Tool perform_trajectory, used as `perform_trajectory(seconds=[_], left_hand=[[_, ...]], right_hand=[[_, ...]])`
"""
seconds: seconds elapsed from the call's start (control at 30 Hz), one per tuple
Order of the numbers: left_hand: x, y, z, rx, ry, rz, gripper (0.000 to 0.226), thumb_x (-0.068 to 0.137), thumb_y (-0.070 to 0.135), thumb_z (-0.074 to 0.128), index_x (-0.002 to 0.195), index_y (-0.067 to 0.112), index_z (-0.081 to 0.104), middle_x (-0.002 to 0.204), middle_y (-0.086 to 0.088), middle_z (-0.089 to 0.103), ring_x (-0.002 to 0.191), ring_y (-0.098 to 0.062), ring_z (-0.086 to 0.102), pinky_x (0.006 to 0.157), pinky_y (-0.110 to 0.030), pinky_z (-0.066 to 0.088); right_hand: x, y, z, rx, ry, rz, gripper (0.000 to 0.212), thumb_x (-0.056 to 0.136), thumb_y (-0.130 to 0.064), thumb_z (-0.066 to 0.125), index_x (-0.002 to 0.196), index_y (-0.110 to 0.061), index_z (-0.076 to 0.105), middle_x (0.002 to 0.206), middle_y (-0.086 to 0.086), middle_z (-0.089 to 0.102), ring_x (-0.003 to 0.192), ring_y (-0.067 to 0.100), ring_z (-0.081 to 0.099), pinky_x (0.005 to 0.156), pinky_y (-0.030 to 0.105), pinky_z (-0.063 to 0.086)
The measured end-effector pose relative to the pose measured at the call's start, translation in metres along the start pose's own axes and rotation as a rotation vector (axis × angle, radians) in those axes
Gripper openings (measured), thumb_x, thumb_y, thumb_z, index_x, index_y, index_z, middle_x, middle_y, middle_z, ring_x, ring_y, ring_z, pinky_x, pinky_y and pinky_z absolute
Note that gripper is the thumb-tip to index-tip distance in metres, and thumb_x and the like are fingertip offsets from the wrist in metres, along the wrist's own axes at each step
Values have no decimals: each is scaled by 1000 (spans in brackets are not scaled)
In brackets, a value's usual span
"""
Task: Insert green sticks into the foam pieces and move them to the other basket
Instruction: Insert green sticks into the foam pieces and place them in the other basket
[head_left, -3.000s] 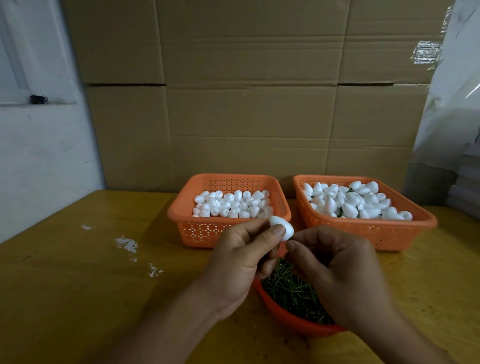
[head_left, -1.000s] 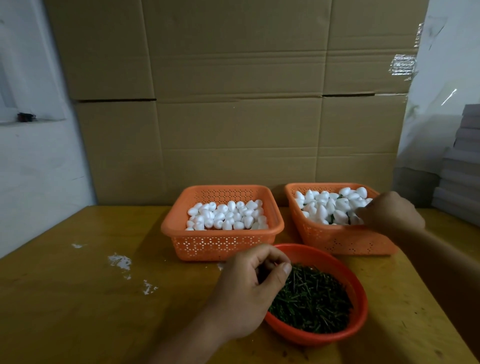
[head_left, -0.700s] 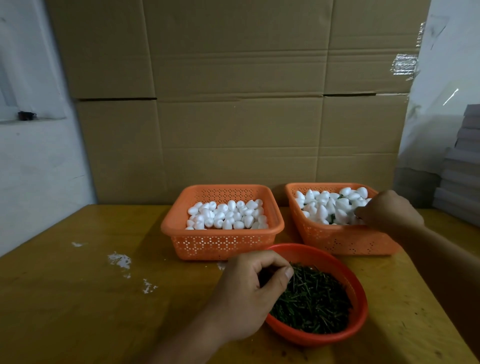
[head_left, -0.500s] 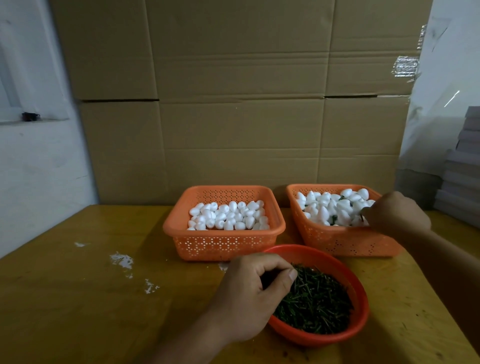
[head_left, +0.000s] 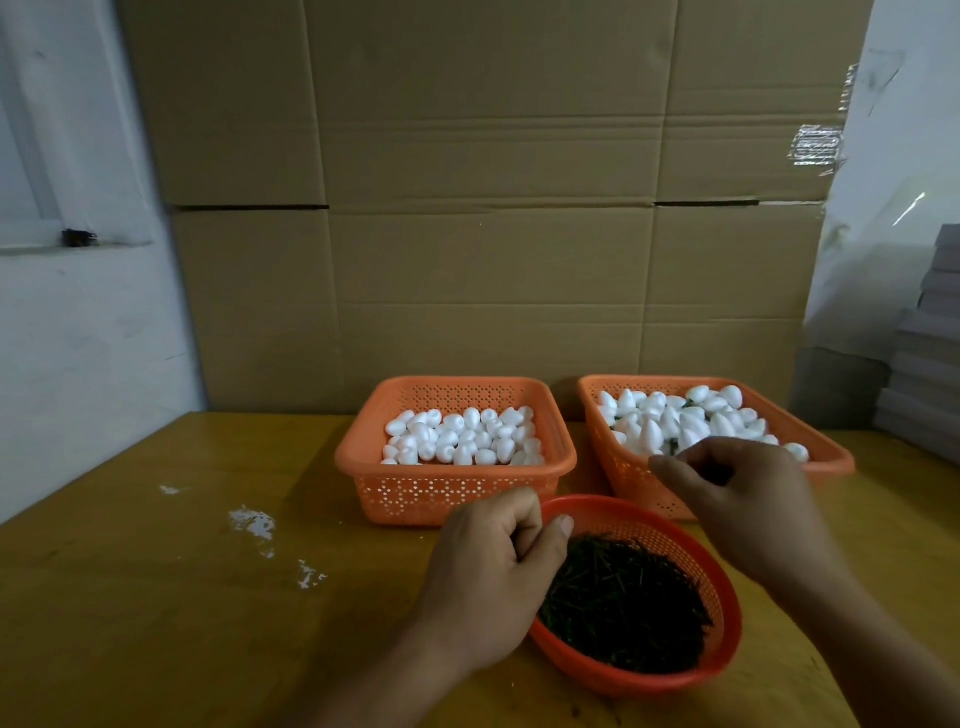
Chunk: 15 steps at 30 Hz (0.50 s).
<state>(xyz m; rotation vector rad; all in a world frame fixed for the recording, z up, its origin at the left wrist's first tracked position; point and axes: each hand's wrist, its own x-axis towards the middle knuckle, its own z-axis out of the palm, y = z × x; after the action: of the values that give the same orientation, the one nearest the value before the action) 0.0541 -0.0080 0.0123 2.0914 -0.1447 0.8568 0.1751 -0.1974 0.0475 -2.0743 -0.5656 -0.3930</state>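
- Head view, the only one: the left hand (head_left: 493, 577) is curled at the near-left rim of the red bowl (head_left: 724, 631), thumb against the side of the forefinger; whether a stick is pinched there I cannot tell.
- The right hand (head_left: 748, 499) hovers over the near edge of the right basket (head_left: 831, 457), fingers loosely bent and, as far as I can see, gripping nothing.
- My reading: one finished piece has gone into that basket and the next cycle is beginning. To do it well, take a single stick from the heap, not a clump, and pick one foam piece from the left basket (head_left: 563, 457). Push the stick straight into the foam without crushing it.
- The red bowl, nearest of the three, holds a dense heap of green sticks (head_left: 623, 597).
- The left basket, beyond the bowl, holds plain white foam pieces (head_left: 462, 436) in a low layer; no green shows among them.
- The right basket is piled higher with foam pieces with sticks (head_left: 680, 421), bits of green showing between them.
- All three containers stand on the wooden table (head_left: 156, 597), with cardboard boxes (head_left: 493, 234) stacked behind.
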Motion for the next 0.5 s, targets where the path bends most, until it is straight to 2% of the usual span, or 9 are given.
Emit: perform_trajectory(seconds=[0.13, 0.33, 0.43, 0.5], left_hand=[[4, -3, -6, 59, 31, -21, 45, 96, 32, 61, 57, 29, 38, 50, 11, 39, 48, -6, 39, 46, -26, 33], [39, -17, -35, 207, 86, -131, 15, 92, 13, 64, 83, 22, 58, 64, 8, 59, 59, -3, 55, 52, -16, 40], [70, -32, -52, 333, 60, -187, 15, 90, 10, 64, 78, 20, 64, 70, 10, 63, 64, -1, 58, 54, -12, 39], [93, -46, -59, 426, 0, -244, 22, 89, 11, 62, 73, 25, 63, 74, 11, 64, 69, -5, 60, 57, -17, 40]], right_hand=[[-21, -12, 5, 44, -119, -43, 28, 83, -38, 74, 65, -18, 65, 55, 0, 64, 41, 4, 50, 44, 23, 38], [-36, -15, 12, 36, -282, -116, 25, 85, -34, 75, 68, -19, 63, 53, -1, 62, 42, 4, 50, 43, 17, 35], [-39, -16, 16, -29, -315, -166, 16, 85, -33, 75, 73, -25, 68, 63, -6, 68, 52, 6, 59, 48, 19, 41], [-40, -15, 17, -58, -324, -191, 13, 85, -32, 76, 75, -28, 69, 67, -9, 69, 58, 7, 62, 52, 20, 45]])
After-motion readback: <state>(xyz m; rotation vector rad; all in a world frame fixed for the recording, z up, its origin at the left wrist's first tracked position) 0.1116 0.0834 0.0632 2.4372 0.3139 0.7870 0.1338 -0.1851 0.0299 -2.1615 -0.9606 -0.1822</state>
